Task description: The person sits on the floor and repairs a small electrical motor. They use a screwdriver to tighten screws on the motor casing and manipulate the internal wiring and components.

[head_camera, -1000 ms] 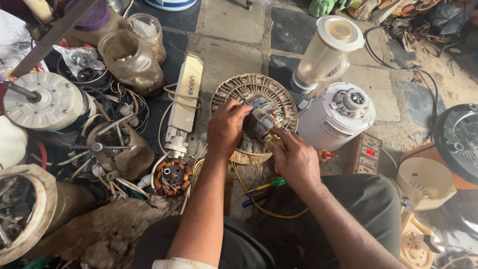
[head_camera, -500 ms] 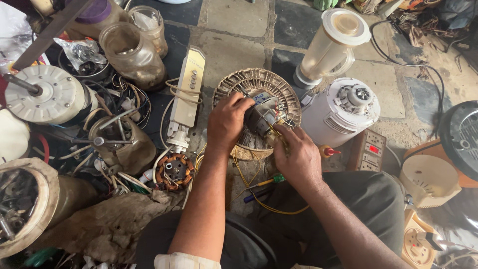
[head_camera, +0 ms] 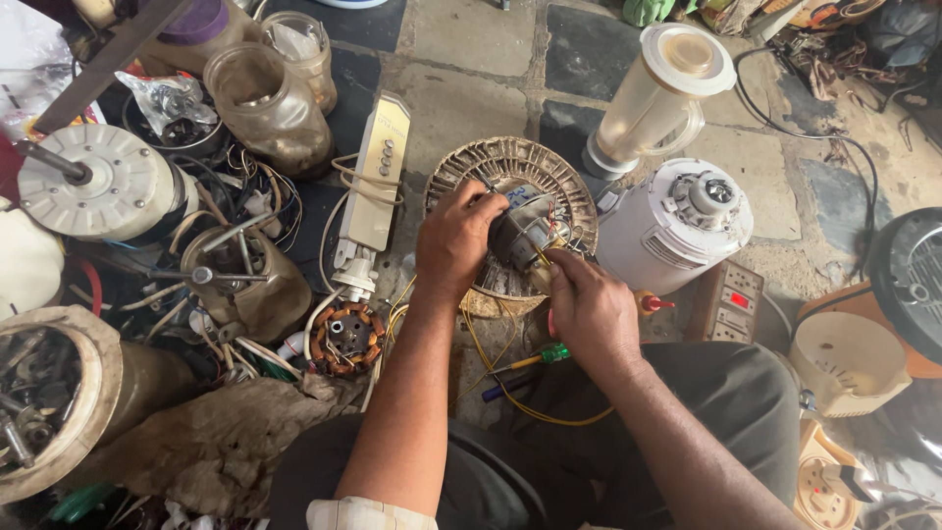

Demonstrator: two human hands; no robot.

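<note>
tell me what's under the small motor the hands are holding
Under the small motor lies a round ribbed fan grille, with yellow wires trailing toward the person. The left hand and right hand cover the grille's centre.

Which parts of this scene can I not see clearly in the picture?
- Head view: what the right hand pinches is hidden by its own fingers.
- The left hand covers part of the small motor, so its grip there is unclear.
- The middle of the round grille is hidden behind both hands.
- The black fan is cut off by the right edge.
- The tester display is too small to read.
</note>
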